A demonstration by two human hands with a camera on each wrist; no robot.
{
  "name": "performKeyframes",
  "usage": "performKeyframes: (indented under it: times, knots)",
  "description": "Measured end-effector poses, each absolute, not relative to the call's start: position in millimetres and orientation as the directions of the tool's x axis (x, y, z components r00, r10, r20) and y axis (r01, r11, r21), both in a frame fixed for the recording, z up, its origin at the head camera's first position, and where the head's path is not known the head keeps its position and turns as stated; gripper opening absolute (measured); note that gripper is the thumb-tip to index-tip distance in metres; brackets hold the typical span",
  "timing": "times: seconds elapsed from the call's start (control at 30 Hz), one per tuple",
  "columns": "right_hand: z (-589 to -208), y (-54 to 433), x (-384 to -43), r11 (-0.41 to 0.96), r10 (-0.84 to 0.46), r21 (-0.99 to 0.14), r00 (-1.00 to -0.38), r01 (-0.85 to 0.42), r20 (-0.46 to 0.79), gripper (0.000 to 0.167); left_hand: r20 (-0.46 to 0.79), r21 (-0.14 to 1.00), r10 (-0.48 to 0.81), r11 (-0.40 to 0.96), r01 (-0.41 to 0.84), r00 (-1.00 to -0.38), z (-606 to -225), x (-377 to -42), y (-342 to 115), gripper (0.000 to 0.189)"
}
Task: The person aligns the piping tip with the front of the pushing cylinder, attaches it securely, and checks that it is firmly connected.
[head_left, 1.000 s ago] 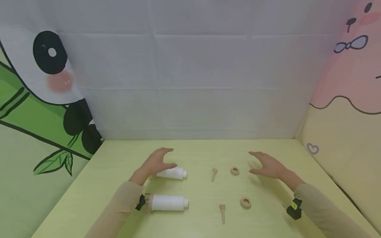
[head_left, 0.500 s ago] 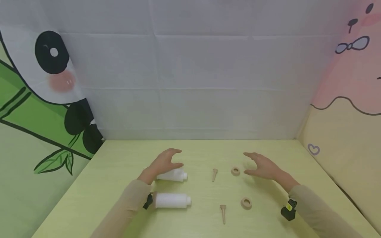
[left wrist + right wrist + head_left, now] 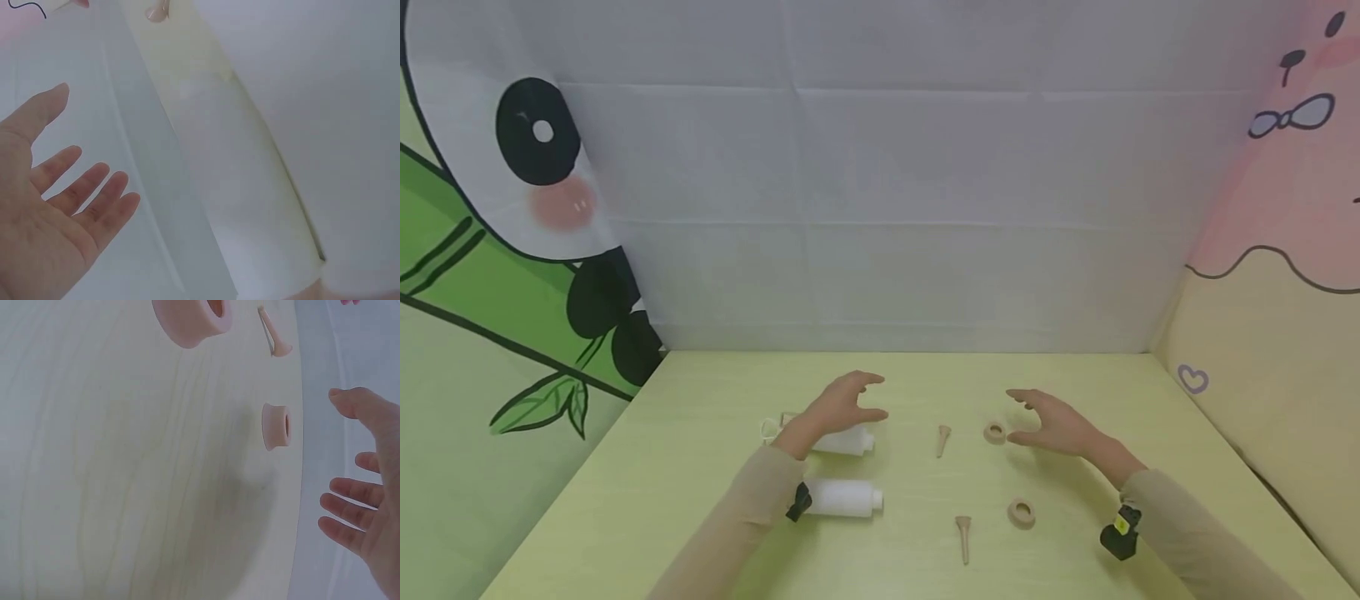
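- The left hand [image 3: 842, 403] hovers with fingers spread and relaxed, gripping nothing, just above the farther white plastic cylinder bottle [image 3: 842, 442], left of the frame's centre.
- The right hand [image 3: 1048, 423] is likewise open and empty, its fingertips just beside the farther tan ring-shaped cap [image 3: 994, 432], right of centre.
- Between the hands lies the farther tan cone-shaped peg [image 3: 942, 438].
- Lower in the frame, the nearer white plastic bottle [image 3: 848, 498] lies on its side beside the left sleeve [image 3: 737, 517].
- The nearer tan peg [image 3: 963, 535] and nearer tan ring [image 3: 1021, 512] lie at lower centre.
- All rest on the pale yellow-green wooden table [image 3: 700, 433].
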State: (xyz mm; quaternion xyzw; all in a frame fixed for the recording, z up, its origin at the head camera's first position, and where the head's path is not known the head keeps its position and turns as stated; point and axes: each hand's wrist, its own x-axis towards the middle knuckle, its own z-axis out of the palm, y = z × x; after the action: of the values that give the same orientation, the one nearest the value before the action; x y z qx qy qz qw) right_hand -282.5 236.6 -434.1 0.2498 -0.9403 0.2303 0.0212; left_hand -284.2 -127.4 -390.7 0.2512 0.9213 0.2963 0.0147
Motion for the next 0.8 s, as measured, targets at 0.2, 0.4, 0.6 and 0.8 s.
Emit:
performKeyframes:
  times: [0.2,0.4,0.6,0.8]
  knots:
    - [-438,231,-282,0.756,-0.458,-0.459,-0.878,-0.467,0.140,0.070,0.117,0.585,0.496,0.665,0.464,-0.860,-393,-285,-112,0.057]
    - [-440,227,-279,0.737,-0.473,-0.485,-0.872,-0.471,0.129,0.072,0.094,0.619,0.503,0.647,0.446,-0.859,-398,-284,-100,0.058]
    - [-446,224,-281,0.692,-0.485,-0.546,-0.865,-0.472,0.132,0.075,0.080,0.666,0.522,0.606,0.435,-0.849,-400,-281,-90,0.057]
    - [-447,216,-279,0.653,-0.512,-0.581,-0.848,-0.485,0.133,0.077,0.076,0.705,0.534,0.568,0.425,-0.842,-404,-280,-78,0.056]
